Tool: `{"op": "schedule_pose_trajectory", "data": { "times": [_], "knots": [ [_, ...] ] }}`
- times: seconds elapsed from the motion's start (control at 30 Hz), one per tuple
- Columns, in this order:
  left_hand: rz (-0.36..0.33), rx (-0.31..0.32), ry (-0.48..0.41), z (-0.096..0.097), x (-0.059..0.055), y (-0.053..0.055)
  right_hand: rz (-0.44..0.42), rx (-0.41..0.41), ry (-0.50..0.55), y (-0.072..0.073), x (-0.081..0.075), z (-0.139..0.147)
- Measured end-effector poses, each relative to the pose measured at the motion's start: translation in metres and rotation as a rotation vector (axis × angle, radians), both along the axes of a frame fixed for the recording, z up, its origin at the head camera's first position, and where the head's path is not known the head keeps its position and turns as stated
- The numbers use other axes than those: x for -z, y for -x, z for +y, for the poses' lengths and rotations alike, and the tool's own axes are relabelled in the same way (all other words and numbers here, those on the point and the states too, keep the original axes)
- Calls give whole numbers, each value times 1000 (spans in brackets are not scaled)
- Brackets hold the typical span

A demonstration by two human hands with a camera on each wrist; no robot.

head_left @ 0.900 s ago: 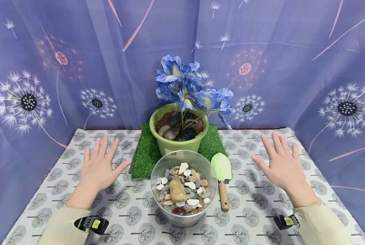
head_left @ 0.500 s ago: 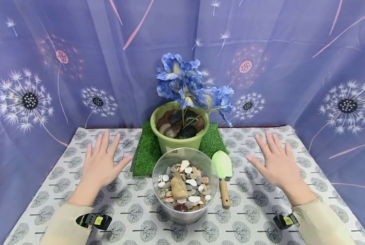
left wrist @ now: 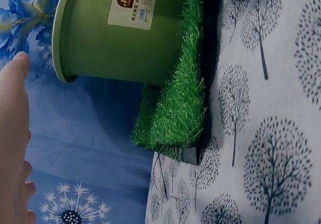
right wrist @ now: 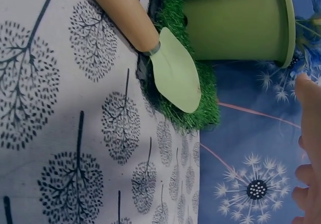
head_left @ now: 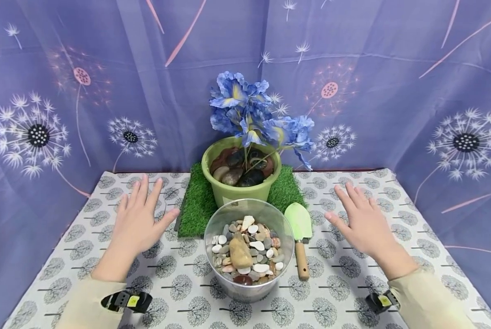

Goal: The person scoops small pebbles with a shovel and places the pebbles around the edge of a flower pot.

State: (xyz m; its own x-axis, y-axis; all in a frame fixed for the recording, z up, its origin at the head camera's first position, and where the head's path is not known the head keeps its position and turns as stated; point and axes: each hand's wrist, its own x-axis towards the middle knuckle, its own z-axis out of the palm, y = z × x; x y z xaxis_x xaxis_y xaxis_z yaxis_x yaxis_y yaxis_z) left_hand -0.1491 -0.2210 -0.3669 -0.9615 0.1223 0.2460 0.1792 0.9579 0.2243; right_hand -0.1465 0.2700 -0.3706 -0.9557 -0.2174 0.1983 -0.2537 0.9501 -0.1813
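Note:
My left hand [head_left: 138,224] is held palm down over the left of the table, fingers straight and spread, holding nothing. On the other side my right hand [head_left: 365,224] is likewise spread, with the thumb toward a hand trowel [head_left: 299,224]. That trowel has a light green blade and a wooden handle [right wrist: 125,15]; its blade rests on the edge of the turf mat. Between the hands stands a clear bucket [head_left: 248,292] of mixed pebbles, with a large tan stone [head_left: 240,252] on top. Behind it is a green flowerpot [head_left: 239,194] with dark stones and blue artificial irises [head_left: 249,109].
A square of artificial turf [head_left: 196,205] lies under the flowerpot. The table has a white tree-print cloth [head_left: 163,283]. Purple dandelion-print curtains [head_left: 167,91] close off the back and both sides. A label [left wrist: 132,5] is stuck on the pot's front.
My right hand has moved left, nearer the trowel. The left hand has barely shifted. The bucket, pot and trowel stay where they were; the whole view tilts slightly.

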Motion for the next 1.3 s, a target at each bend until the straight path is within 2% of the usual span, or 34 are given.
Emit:
{"op": "schedule_pose_trajectory", "data": {
  "times": [0.33,0.5,0.9,1.07,1.2,1.3],
  "knots": [
    [19,66,-178,8,4,-6,-44,-25,29,-6,7,-6],
    [23,125,-238,13,6,-9,-90,-23,65,-8,14,-8],
    [34,276,-402,23,6,-16,-117,-65,138,-8,25,-22],
    [-10,322,-472,32,2,-21,-155,-100,197,-8,30,-27],
    [-52,338,-485,40,0,-25,-222,-109,255,-10,33,-33],
    [-57,372,-487,44,0,-27,-285,-99,295,-12,35,-38]
  ]
}}
